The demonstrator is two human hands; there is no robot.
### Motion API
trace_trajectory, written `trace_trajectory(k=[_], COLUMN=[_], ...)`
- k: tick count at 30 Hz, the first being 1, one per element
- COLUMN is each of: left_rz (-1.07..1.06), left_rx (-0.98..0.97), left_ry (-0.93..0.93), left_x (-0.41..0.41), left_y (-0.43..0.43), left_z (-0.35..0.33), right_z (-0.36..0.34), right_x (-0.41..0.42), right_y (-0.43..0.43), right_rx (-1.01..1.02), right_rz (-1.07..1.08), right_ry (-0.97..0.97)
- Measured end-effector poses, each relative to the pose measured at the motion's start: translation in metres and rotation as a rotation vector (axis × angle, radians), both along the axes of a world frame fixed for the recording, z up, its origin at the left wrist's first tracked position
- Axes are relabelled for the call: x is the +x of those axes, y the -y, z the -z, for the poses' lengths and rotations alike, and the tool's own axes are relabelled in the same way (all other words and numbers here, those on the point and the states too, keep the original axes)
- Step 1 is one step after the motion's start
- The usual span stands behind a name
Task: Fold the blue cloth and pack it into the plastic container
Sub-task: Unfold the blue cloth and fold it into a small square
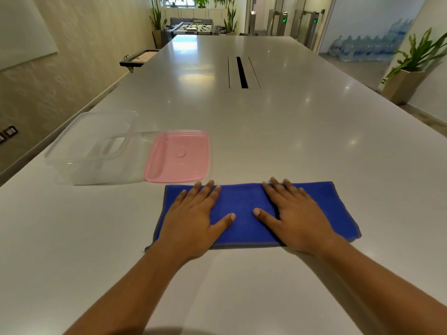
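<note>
The blue cloth (pixel 244 204) lies flat on the white table as a wide folded rectangle with a grey hem. My left hand (pixel 193 218) rests palm down on its left half, fingers spread. My right hand (pixel 295 213) presses flat on its right half, fingers spread too. Neither hand grips anything. The clear plastic container (pixel 79 151) stands open at the left, beyond the cloth. Its pink lid (pixel 179 157) lies flat on the table between the container and the cloth's far edge.
The long white table (pixel 314 141) runs far ahead, with a dark cable slot (pixel 242 72) in its middle. Its left edge passes close behind the container. A potted plant (pixel 408 76) stands on the floor at the right.
</note>
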State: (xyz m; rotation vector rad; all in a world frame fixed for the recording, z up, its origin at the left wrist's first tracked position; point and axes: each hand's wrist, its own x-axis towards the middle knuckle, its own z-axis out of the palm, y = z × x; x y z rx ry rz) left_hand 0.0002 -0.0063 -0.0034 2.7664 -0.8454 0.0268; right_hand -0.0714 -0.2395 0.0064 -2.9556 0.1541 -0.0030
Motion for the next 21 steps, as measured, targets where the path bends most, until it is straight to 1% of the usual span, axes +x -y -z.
trace_trajectory(k=[5,7,13,17,19,21], left_rz=[-0.073,-0.081,-0.080,-0.067,-0.088,-0.127], left_rx=[0.011,0.016,0.027,-0.016,-0.045,-0.063], left_ry=[0.000,-0.003,-0.031,-0.019,-0.003,0.009], left_x=[0.001,0.001,-0.001,-0.021,-0.032,-0.039], left_y=[-0.010,-0.010,-0.011,-0.017,-0.020,-0.027], left_z=[-0.001,-0.001,-0.004,-0.005,-0.003,-0.002], right_z=[0.000,0.000,-0.004,-0.011,-0.017,-0.021], right_x=[-0.015,-0.017,-0.020,-0.025,-0.026,-0.026], right_y=[0.052,0.061,0.066,0.086,0.097,0.106], right_rx=[-0.026,-0.018,0.003,-0.024,-0.026,-0.005], right_rz=[0.210,0.252,0.255,0.211,0.194,0.218], right_ry=[-0.031,-0.047,-0.057,-0.089,-0.140,-0.125])
